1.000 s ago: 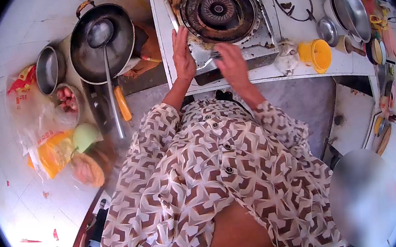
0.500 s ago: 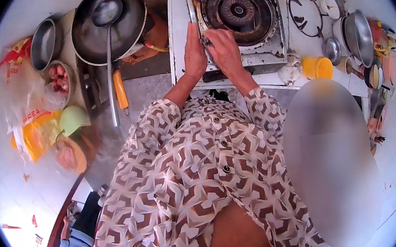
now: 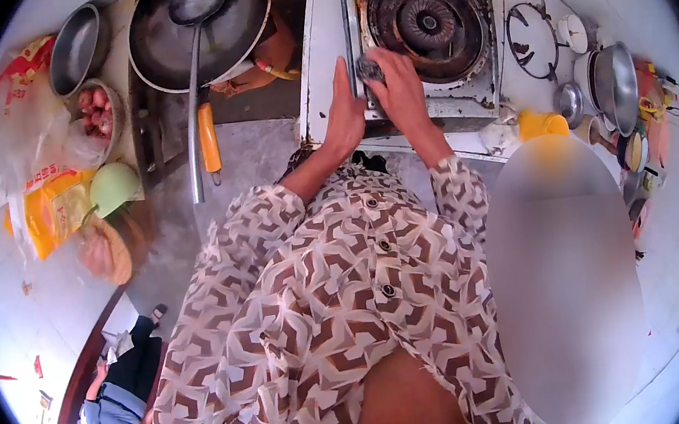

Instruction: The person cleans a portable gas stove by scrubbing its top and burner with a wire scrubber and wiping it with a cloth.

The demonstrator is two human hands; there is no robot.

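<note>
A dirty gas stove point(image 3: 492, 84) with a rusty, blackened round burner point(image 3: 428, 27) stands on the white counter. My right hand point(image 3: 400, 94) is closed around a dark metallic scouring ball point(image 3: 369, 69) and presses it on the stove's left rim. Just left of it, my left hand point(image 3: 344, 115) rests with its palm side along the stove's left edge, its fingers stretched out and the thumb side toward the right hand. Nothing shows in the left hand.
A wok point(image 3: 149, 50) holding a long-handled ladle point(image 3: 196, 119) is at the upper left, near a bowl of red onions or shallots point(image 3: 95, 111). A pot ring point(image 3: 509, 33), metal bowls point(image 3: 616, 88) and a yellow container point(image 3: 543, 123) stand right. A person point(image 3: 120, 409) is at the lower left.
The view has shifted, so the stove appears farther right. My right hand has moved from the stove's front area to its left edge, with the scouring ball now more visible.
</note>
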